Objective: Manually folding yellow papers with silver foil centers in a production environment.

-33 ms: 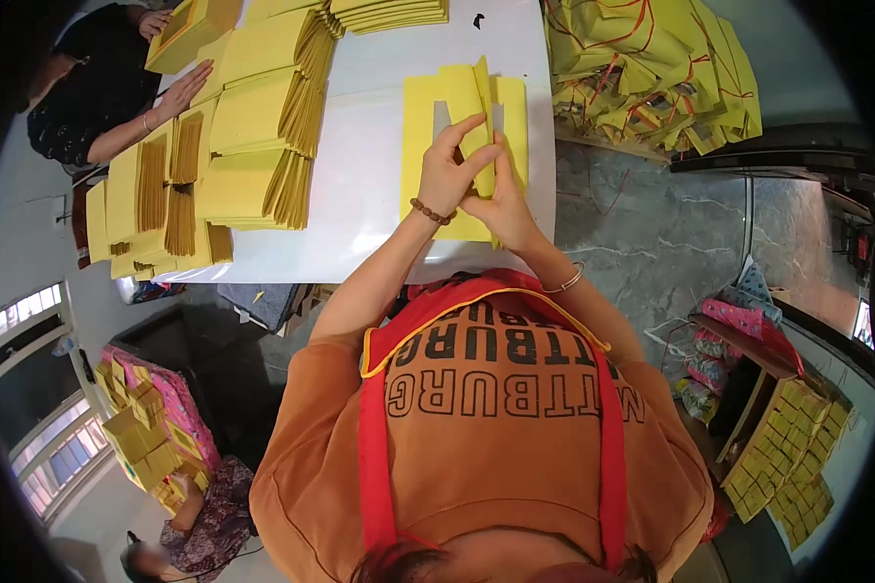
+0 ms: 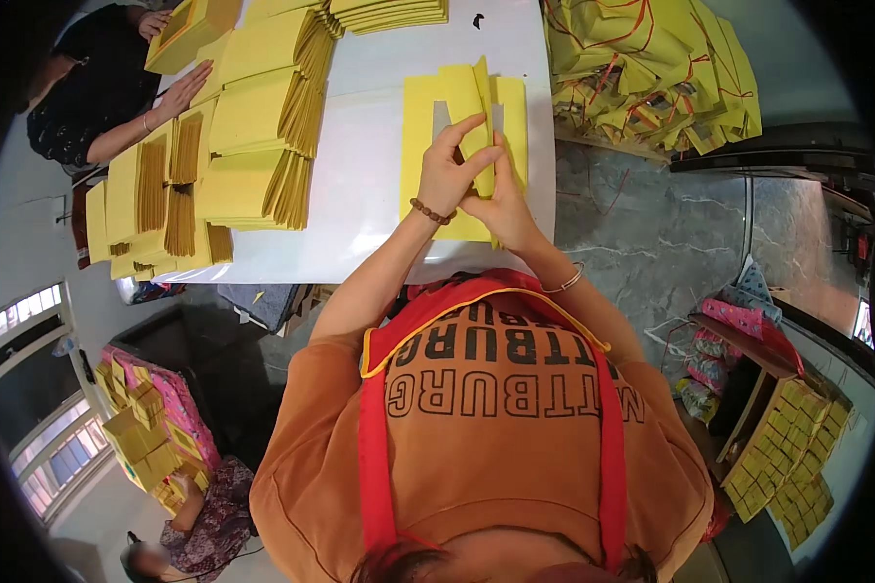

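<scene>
Yellow folded sheet (image 2: 418,146) lies on the white table (image 2: 360,155), near its right-hand edge, directly in front of the wearer. Grey patches show on its face; one flap (image 2: 483,80) stands up along the middle.

Left hand (image 2: 444,177): forefinger and thumb curve apart into an open ring, tips at the flap. Right hand (image 2: 508,206): fingers extended along the right side of the flap, close against the left thumb; its own thumb is partly covered by the left hand. Grip: both hands at the flap; cannot tell whether either is clamped on it.

Beaded bracelet (image 2: 433,211) on left wrist, bangle (image 2: 565,278) on right. Wearer: orange top (image 2: 486,466), red straps (image 2: 374,457).

Left part of table: rows of stacked yellow folders (image 2: 253,112), fanned edges facing right. At upper left, a co-worker has one hand (image 2: 183,92) near the stacks, the other by a yellow box (image 2: 196,31). Small black item (image 2: 478,20) near the far side. Beyond the table's right edge: heap of yellow pieces with red cords (image 2: 651,78).
</scene>
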Action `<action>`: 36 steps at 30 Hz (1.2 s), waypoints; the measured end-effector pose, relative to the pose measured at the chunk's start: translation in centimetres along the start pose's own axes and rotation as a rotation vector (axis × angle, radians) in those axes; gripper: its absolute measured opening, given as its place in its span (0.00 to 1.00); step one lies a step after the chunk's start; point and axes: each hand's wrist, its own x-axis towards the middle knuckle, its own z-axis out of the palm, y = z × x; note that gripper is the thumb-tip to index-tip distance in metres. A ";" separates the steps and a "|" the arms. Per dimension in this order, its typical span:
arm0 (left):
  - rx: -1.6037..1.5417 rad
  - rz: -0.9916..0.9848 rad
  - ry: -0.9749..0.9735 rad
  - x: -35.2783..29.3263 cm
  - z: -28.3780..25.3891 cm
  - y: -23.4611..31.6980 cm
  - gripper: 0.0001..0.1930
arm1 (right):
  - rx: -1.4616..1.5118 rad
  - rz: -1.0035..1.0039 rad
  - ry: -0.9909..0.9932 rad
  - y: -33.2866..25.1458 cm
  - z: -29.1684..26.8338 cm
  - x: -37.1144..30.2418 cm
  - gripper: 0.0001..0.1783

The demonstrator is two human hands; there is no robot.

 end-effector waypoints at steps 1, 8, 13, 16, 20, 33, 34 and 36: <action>0.064 -0.002 -0.002 0.0 0.1 0.2 0.22 | 0.000 0.001 0.002 0.0 0.0 0.0 0.53; -0.058 0.002 -0.012 0.0 -0.2 -0.9 0.24 | 0.063 0.009 -0.009 0.0 -0.2 0.0 0.53; -0.100 -0.031 -0.001 0.0 0.0 -0.9 0.21 | 0.100 0.039 -0.009 0.8 -0.2 0.1 0.54; -0.199 -0.065 0.024 0.0 -0.2 -1.2 0.19 | 0.183 0.022 -0.015 1.0 0.0 0.1 0.55; -0.171 -0.045 0.009 0.0 -0.1 -1.2 0.18 | 0.204 0.059 -0.018 0.4 0.0 0.0 0.55; -0.094 -0.034 0.088 0.0 0.1 -1.0 0.06 | 0.275 0.061 0.003 -0.3 -0.1 -0.2 0.46; -0.069 -0.019 0.088 0.0 0.1 -1.0 0.06 | 0.275 0.061 0.004 -0.3 -0.1 -0.2 0.46; -0.065 -0.006 0.105 0.0 0.2 -0.9 0.05 | 0.213 0.048 -0.013 -0.1 -0.1 -0.2 0.46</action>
